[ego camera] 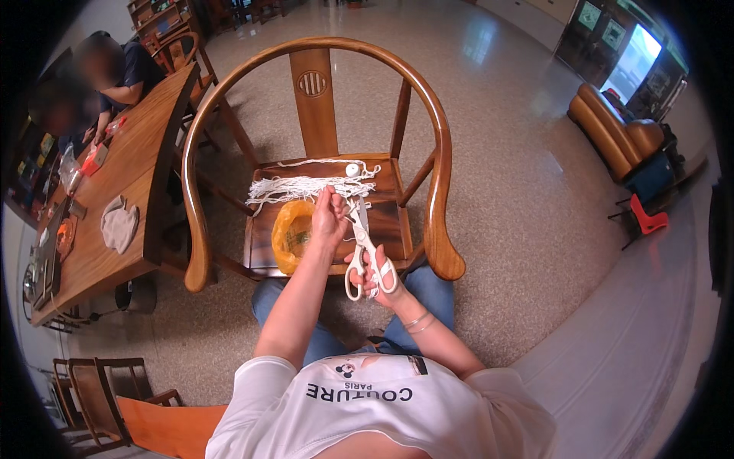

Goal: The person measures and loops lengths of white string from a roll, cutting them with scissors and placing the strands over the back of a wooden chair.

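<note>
White-handled scissors [360, 236] are gripped in my right hand [391, 295], blades pointing away from me over the chair seat. A bit of white cord shows under that hand by the handles. The fingers of my left hand [329, 217] are pinched together on white cord beside the blades; the exact hold is partly hidden. Just beyond lies a bundle of white cotton cords [287, 188] across the seat, with a small white spool [352, 170] behind it. An open yellow plastic bag [285, 238] stands left of my left wrist.
A wooden armchair [314, 103] with a curved rail surrounds the work. On the left, a wooden table [137, 155] holds a beige cloth [120, 224] and a red box [94, 159]. Two people sit behind it. A brown leather sofa [608, 135] and red chair [648, 217] stand right.
</note>
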The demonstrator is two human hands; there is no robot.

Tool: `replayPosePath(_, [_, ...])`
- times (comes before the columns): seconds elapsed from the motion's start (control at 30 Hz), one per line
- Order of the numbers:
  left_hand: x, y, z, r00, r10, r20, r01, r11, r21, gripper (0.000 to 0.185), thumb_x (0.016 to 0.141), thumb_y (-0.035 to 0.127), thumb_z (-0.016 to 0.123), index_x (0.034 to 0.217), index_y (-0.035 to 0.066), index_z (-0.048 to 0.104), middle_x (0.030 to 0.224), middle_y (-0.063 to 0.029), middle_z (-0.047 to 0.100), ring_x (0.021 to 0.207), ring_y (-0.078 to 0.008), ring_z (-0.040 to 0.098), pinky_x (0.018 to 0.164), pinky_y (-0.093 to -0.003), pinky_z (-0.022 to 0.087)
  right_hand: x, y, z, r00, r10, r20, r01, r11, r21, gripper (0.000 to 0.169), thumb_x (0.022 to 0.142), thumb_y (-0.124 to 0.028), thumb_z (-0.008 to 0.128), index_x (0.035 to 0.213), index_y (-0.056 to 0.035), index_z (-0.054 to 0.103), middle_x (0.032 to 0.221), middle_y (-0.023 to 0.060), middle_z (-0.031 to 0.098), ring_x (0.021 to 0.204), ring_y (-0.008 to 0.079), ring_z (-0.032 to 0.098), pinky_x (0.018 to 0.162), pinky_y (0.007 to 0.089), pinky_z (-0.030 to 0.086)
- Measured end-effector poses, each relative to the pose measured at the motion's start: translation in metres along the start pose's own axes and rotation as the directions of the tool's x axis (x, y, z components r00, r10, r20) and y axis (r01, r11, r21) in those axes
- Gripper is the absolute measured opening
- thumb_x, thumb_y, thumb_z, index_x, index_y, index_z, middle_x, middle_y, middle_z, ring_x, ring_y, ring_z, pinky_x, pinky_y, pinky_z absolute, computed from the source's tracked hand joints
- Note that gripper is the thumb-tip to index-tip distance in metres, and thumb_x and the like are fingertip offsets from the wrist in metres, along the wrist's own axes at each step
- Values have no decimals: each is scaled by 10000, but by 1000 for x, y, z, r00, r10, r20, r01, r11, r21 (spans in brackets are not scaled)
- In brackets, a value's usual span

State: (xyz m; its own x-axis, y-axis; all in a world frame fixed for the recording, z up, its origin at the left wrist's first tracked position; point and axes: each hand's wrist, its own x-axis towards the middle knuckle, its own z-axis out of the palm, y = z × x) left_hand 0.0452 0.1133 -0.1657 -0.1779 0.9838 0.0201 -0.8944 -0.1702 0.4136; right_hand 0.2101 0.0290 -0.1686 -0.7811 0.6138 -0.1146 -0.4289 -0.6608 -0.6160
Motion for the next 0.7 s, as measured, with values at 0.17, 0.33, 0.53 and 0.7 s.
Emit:
replayPosePath(0.17, [-6,-8,4,998,-14,-65,3,983,-181,201,983,234,404,862,100,492,559,38,289,492,-70,259,432,-199,227,2,-1,9,999,-14,-48,19,994,104,759,810,-729,345,1100,-49,518,681,37,490,453,34,328,389,137,260])
replayPosePath(0.33, [-10,-14,10,996,-72,-61,56,969,-240,195,981,222,413,853,96,490,550,43,259,480,-67,229,424,-200,213,8,-6,11,991,-100,-94,108,991,82,703,840,-695,335,1029,-48,534,619,16,488,413,24,310,368,133,247])
replayPosePath(0.53, [2,7,-12,994,58,-95,-75,980,-184,196,979,253,424,867,103,481,539,60,248,459,-52,203,406,-198,184,9,-20,-17,923,-326,-207,336,942,14,711,825,-705,336,993,-39,521,498,-26,393,359,87,330,334,211,277])
replayPosePath(0.7, [-5,22,2,995,19,-100,-13,998,58,181,984,236,408,870,118,482,548,62,270,466,-47,222,417,-194,196,-1,-38,-32,951,-168,-260,81,946,-315,513,897,-564,442,1002,-66,505,613,-13,473,422,48,346,365,201,266])
